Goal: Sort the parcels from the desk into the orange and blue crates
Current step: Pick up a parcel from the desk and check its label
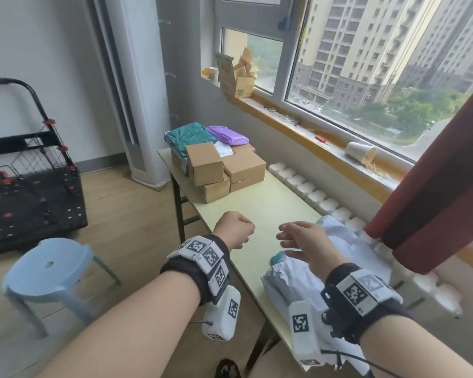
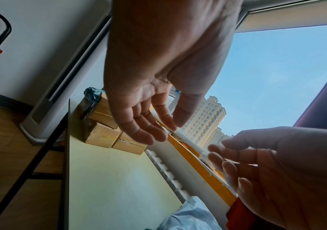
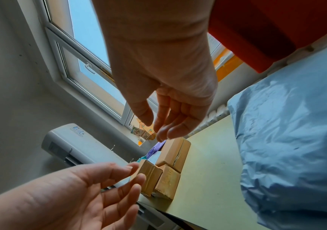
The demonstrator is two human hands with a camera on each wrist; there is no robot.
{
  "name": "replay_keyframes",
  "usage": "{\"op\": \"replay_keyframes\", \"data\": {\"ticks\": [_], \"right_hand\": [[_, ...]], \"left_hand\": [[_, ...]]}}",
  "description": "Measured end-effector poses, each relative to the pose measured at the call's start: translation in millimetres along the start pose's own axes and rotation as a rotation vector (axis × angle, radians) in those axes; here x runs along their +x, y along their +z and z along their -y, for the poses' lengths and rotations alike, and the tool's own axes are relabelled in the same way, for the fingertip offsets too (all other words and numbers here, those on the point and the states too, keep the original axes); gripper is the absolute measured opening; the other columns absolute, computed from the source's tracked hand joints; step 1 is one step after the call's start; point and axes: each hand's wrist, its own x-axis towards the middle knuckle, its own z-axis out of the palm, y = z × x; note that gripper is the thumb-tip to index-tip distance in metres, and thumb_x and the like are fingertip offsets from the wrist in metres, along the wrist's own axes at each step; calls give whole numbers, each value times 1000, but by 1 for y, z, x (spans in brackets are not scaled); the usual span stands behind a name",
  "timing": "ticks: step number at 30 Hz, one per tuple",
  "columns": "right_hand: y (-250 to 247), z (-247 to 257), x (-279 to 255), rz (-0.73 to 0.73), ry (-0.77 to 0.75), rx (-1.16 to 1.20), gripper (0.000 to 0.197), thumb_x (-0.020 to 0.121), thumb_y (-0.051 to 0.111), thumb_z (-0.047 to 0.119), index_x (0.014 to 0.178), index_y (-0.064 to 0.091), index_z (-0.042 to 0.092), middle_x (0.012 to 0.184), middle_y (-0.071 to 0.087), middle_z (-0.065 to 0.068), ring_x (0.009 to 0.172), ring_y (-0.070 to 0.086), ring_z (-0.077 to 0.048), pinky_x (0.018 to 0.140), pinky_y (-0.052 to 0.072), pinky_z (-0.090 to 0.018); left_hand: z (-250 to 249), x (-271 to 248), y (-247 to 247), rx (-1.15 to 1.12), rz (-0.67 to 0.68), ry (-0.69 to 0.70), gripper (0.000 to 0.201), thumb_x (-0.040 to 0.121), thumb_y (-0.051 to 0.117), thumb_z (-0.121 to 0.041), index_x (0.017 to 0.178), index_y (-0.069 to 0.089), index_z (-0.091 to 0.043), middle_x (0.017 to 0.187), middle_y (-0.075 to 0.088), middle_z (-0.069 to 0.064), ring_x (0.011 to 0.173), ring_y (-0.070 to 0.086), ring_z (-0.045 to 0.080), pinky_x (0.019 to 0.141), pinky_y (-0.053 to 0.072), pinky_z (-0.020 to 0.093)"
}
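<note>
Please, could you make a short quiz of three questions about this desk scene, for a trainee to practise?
1. True or false: the left hand holds something.
2. Which of these lies on the pile at the far end of the desk? A. purple parcel B. paper cup C. red folder
3. Which hand is nearer the pale blue bag?

Key: 1 false, it holds nothing. 2 A. 3 the right hand.
</note>
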Motion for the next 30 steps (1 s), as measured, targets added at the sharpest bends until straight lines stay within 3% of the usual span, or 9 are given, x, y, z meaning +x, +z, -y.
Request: {"op": "replay_keyframes", "data": {"ticks": [5, 10, 14, 25, 28, 30], "right_hand": [[20, 12, 34, 1, -13, -7, 15, 97, 57, 13, 103, 68, 5, 91, 69, -10, 75, 62, -18, 62, 54, -25], [33, 31, 83, -12, -18, 22, 15, 96, 57, 13, 103, 68, 6, 88, 69, -8, 73, 62, -17, 62, 55, -26], [41, 45, 126, -22, 10, 30, 14, 96, 58, 13, 103, 68, 5, 87, 68, -7, 72, 62, -17, 63, 55, -27], [41, 72, 222, -40, 71, 10, 14, 96, 57, 12, 102, 67, 6, 87, 67, -7, 73, 62, -17, 64, 55, -27], [37, 76, 237, -49, 81, 2, 15, 96, 57, 12, 103, 67, 6, 87, 67, -6, 73, 62, -16, 61, 53, -26], [32, 80, 248, -57, 82, 3, 15, 95, 56, 13, 104, 67, 6, 87, 67, -5, 72, 62, -16, 60, 53, -25]], "left_hand": [[-2, 35, -17, 1, -22, 5, 13, 90, 51, -6, 87, 62, -13, 82, 58, 8, 77, 54, 23, 61, 47, 25], [-12, 85, -29, 23, -19, 6, 17, 89, 52, -7, 78, 58, -18, 80, 57, 4, 81, 55, 22, 71, 50, 30], [-31, 132, -34, 39, 0, 9, 12, 90, 52, -9, 85, 58, -17, 88, 59, 6, 83, 55, 21, 77, 53, 33], [-69, 243, -33, 101, 20, -3, 18, 85, 55, -9, 73, 55, -22, 91, 62, 7, 81, 56, 22, 74, 51, 31], [-81, 263, -30, 150, 28, 7, 8, 85, 57, -9, 86, 63, -15, 86, 58, 1, 97, 60, 30, 84, 52, 33], [-88, 275, -27, 192, 29, 19, 16, 87, 57, -10, 99, 67, -13, 87, 58, 0, 104, 61, 32, 84, 51, 31]]}}
